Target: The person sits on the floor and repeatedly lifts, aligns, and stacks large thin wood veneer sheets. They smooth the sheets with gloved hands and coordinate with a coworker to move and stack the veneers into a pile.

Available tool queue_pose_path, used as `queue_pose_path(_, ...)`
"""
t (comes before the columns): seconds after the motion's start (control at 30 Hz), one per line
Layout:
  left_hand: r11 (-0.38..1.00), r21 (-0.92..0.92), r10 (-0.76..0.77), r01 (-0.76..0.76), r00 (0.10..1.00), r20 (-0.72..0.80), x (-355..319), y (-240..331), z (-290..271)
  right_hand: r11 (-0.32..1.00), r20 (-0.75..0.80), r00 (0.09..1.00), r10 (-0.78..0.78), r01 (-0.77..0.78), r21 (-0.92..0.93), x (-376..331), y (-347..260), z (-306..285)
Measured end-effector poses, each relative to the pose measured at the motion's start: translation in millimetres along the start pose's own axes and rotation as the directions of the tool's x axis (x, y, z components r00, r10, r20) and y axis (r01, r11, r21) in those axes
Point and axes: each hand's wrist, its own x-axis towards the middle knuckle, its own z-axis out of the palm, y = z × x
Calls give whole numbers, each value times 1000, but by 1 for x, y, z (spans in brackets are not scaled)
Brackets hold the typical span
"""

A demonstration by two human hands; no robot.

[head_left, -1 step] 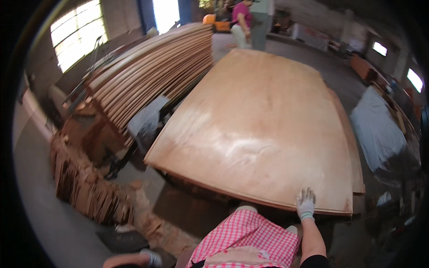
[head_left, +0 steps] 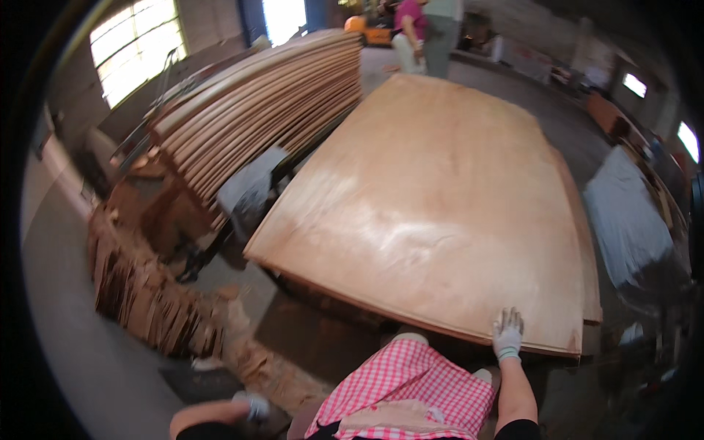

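Plywood point(head_left: 440, 213) fills the middle of the view: a large, pale brown sheet lying flat on top of a stack, its near edge running from about 8 o'clock to 5 o'clock. The right hand point(head_left: 507, 334), in a light grey glove, rests palm down on that near edge at about 5 o'clock, fingers spread apart and flat on the wood, clamped on nothing. The left hand point(head_left: 253, 405), also gloved, hangs low at 7 o'clock, well apart from the sheet, over the floor; it is blurred, so I cannot tell whether its fingers are open or curled. A red-and-white checked apron point(head_left: 407, 389) shows at 6 o'clock, just below the sheet's edge.

Judging by how things lie, the top sheet sits squarely on its stack with only a slight overhang at the right corner, so the laying-down looks largely done; what seems left is a final nudge or check of the edge.

At 10 o'clock, a tall pile of curved veneer sheets point(head_left: 257, 110) leans away. Scrap strips point(head_left: 147, 293) heap at 8 o'clock. Two people point(head_left: 422, 29) stand at 12 o'clock, beyond the far end.
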Motion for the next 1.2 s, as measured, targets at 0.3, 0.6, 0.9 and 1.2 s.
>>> queue_pose_path(0.3,-421,-776,-601,-470,786,-149,184,143,-88,1000,-68,997,22,-22,6,8,-19,8)
queue_pose_path(0.6,697,-679,-664,-232,148,-732,225,115,-221,985,30,985,-172,172,-15,22,-93,11)
queue_pose_path(0.9,948,-213,-300,238,439,-847,268,69,-296,982,13,982,-188,188,0,13,-102,16)
queue_pose_path(1.2,914,-62,-245,401,425,-871,297,53,-289,992,51,991,-126,127,-5,24,-106,20)
